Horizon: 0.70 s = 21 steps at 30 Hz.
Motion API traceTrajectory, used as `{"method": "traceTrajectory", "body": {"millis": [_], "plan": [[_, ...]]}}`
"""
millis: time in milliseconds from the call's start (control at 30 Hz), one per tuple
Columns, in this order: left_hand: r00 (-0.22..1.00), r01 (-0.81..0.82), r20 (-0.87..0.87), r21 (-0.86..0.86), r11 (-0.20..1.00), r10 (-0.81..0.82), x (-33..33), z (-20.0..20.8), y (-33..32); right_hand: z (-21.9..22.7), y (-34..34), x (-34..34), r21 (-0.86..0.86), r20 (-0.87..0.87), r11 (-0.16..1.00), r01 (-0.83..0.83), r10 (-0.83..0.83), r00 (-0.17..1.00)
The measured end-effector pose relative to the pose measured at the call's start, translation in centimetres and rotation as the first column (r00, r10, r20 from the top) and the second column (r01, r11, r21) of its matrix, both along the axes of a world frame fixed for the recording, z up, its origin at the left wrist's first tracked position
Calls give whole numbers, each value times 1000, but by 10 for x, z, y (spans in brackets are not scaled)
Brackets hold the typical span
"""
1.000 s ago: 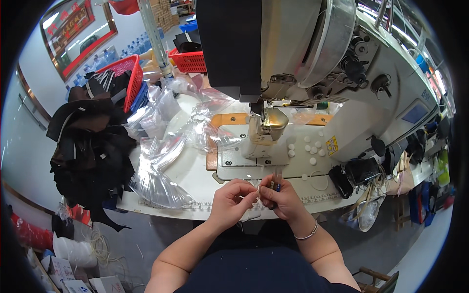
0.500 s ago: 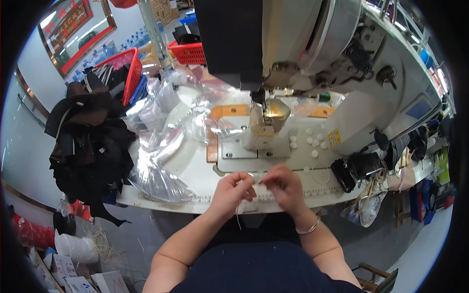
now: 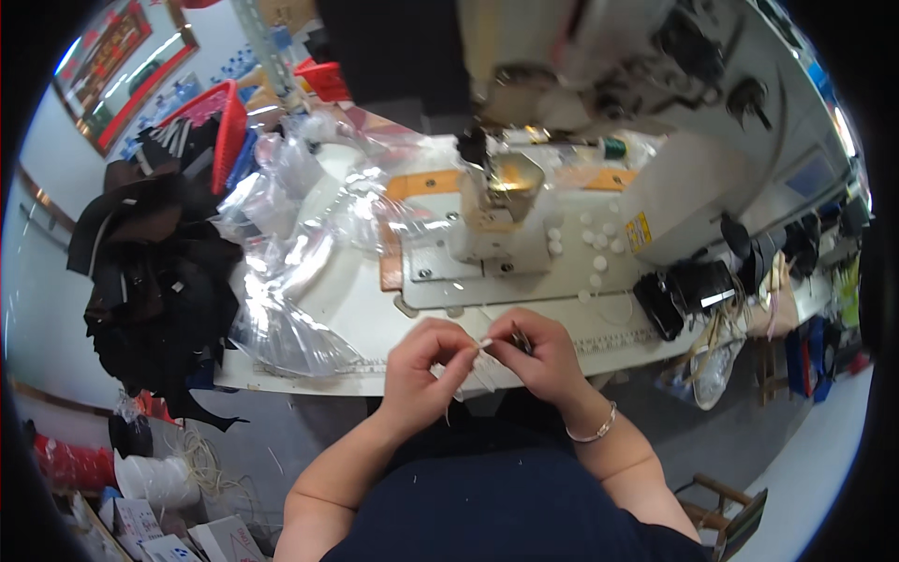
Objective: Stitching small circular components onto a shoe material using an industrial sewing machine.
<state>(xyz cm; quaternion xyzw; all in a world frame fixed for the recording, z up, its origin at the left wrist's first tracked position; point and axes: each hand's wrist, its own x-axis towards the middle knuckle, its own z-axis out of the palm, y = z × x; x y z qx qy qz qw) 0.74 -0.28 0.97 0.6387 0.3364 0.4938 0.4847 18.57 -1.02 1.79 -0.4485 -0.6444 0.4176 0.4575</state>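
My left hand (image 3: pixel 426 367) is closed, thumb and fingers pinching a thin white cord (image 3: pixel 483 344) over the table's front edge. From the right side my right hand (image 3: pixel 541 356) meets it, its fingertips pinched on the same cord. A small dark metal object (image 3: pixel 523 341) shows among the right fingers; its kind cannot be made out. Loose cord ends hang below the left hand. Just beyond both hands stands the sewing machine's metal post (image 3: pixel 503 192), with several white round discs (image 3: pixel 599 263) lying to its right.
Clear plastic bags (image 3: pixel 281 290) cover the table's left part. Black fabric pieces (image 3: pixel 159 281) pile up at the far left, beside a red basket (image 3: pixel 230 140). The machine's head (image 3: pixel 562 66) overhangs the table. A black box-like object (image 3: pixel 659 305) sits at right. Cord spools (image 3: pixel 154 478) stand lower left.
My hands have drawn together, and the right hand's fingertips now pinch the cord, level with the left hand's. The whole view has shifted slightly, moving the table up and left.
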Motion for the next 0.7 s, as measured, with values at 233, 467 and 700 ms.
{"method": "traceTrajectory", "body": {"millis": [233, 467, 700], "plan": [[997, 1, 75, -160, 987, 11, -10, -4, -4, 4, -6, -4, -100, -67, 992, 82, -89, 994], [997, 57, 56, -94, 994, -52, -14, -2, -2, 10, 6, -6, 68, 61, 996, 62, -66, 996], [915, 62, 377, -488, 870, 146, -29, 27, -5, 12, -6, 18, 421, -131, 787, 451, -439, 889]]}}
